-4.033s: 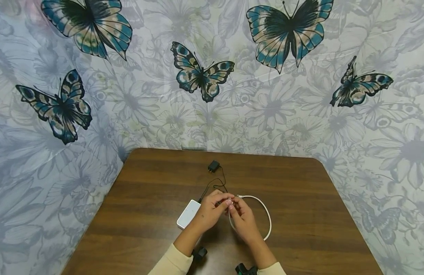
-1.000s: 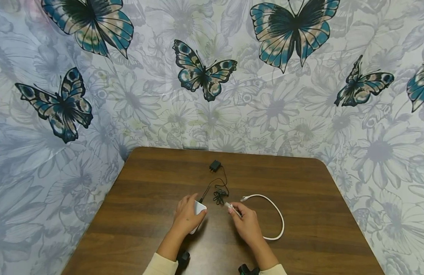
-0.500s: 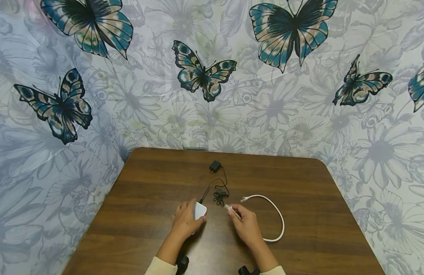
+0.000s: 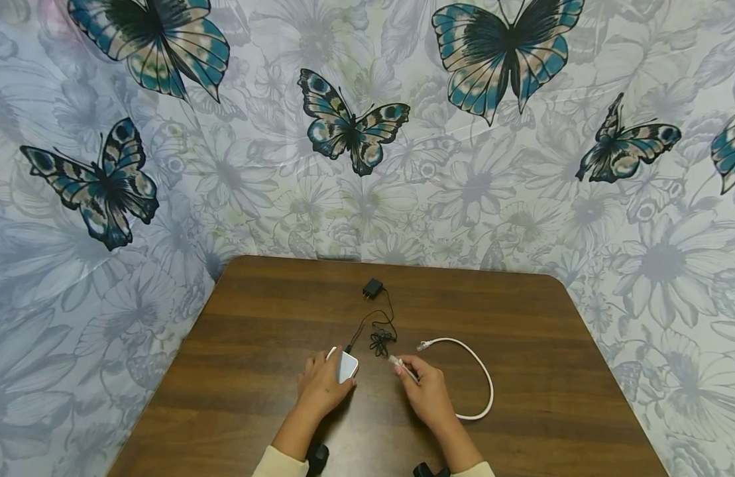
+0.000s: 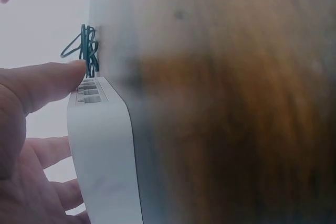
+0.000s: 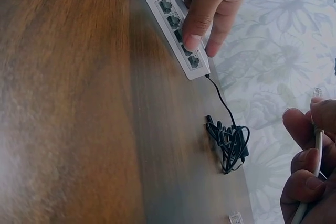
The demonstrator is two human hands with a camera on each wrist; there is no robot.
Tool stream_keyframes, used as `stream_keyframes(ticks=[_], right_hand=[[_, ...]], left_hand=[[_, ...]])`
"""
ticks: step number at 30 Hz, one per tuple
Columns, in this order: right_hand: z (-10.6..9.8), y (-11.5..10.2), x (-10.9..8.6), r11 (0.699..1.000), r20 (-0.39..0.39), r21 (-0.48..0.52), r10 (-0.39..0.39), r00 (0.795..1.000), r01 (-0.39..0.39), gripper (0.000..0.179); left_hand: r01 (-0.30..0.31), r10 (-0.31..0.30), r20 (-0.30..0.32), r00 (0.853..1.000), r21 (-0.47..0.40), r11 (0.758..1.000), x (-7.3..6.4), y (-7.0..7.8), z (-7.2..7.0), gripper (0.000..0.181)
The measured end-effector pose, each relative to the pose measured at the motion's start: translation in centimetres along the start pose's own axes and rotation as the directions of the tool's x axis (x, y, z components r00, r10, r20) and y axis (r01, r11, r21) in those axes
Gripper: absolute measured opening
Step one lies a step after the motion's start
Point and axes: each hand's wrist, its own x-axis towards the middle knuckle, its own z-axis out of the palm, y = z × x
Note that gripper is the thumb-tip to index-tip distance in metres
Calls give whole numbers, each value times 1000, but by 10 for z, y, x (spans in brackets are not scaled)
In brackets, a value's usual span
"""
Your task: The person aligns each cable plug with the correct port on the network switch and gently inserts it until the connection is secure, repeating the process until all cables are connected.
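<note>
My left hand (image 4: 321,385) grips a small white network switch (image 4: 347,368), fingers along the far side and thumb on the near side. In the left wrist view, the thumb lies across part of the row of ports on the switch (image 5: 102,145). Several ports show in the right wrist view, facing the right hand. My right hand (image 4: 427,389) pinches a white Ethernet cable (image 4: 490,384) just behind its clear plug (image 6: 317,93). That plug points toward the switch, apart from it. The cable loops out to the right, its other plug (image 4: 423,345) lying on the table.
A thin black cord runs from the switch to a tied bundle (image 4: 380,340) and on to a black power adapter (image 4: 372,288) farther back. The brown wooden table (image 4: 522,331) ends before a butterfly-print wall covering. Black camera mounts (image 4: 317,457) sit at both wrists.
Four seconds ago both hands met at the cable. Since then the left hand has taken hold of the switch and turned it; the right kept the plug. Lately the left fingers shifted slightly.
</note>
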Motion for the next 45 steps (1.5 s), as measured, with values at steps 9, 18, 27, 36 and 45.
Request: stream_keyframes(ticks=[9, 18, 27, 36, 45], right_hand=[[0, 0, -1, 1000, -4, -15, -3, 1000, 3, 12], [-2, 0, -2, 1000, -6, -18, -14, 1000, 14, 12], [-2, 0, -3, 1000, 8, -19, -2, 1000, 2, 12], [-2, -1, -2, 1000, 27, -28, 3, 1000, -2, 12], [-1, -1, -3, 999, 26, -49, 7, 1000, -6, 13]], left_hand=[[-22, 21, 22, 1000, 56, 998, -2, 2, -1, 80], [-27, 23, 53, 998, 82, 996, -3, 2, -1, 81], [-38, 36, 29, 999, 66, 997, 0, 2, -1, 79], [-39, 38, 21, 999, 10, 999, 0, 6, -2, 76], [-7, 7, -6, 1000, -82, 997, -2, 14, -6, 74]])
